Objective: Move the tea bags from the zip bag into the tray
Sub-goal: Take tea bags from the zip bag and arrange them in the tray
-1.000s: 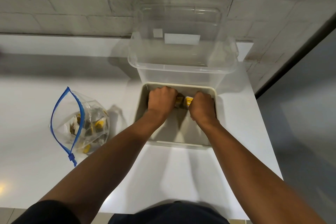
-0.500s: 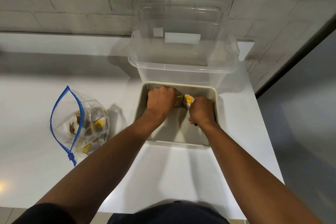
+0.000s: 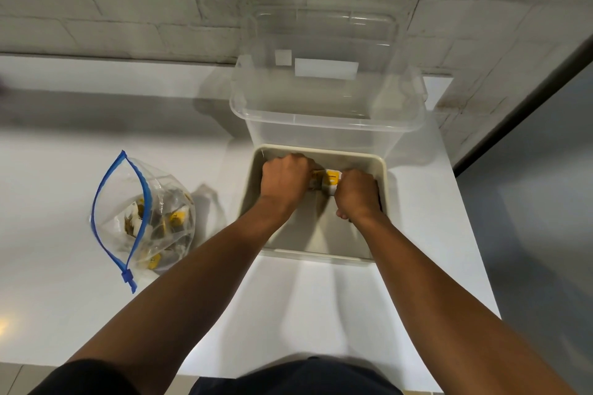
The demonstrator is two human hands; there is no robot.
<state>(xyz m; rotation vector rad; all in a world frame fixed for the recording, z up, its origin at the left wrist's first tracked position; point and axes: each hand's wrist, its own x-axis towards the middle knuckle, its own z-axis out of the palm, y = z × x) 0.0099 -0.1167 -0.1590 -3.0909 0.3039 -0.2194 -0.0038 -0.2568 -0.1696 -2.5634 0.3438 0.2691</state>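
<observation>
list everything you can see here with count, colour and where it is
tray: one, beige, on the table in front of the clear bin
tea bags in the tray: count unclear, yellow and white, at the tray's far end between the two hands
zip bag: one, clear with a blue zip, open, on the table left of the tray
tea bags in the zip bag: several, yellow and white, exact count unclear
clear bin: one, transparent, behind the tray by the wall
table: one, white
wall: grey-white brick, at the back
left hand: inside the tray, fingers curled on the tea bags
right hand: inside the tray, fingers curled on the tea bags
</observation>
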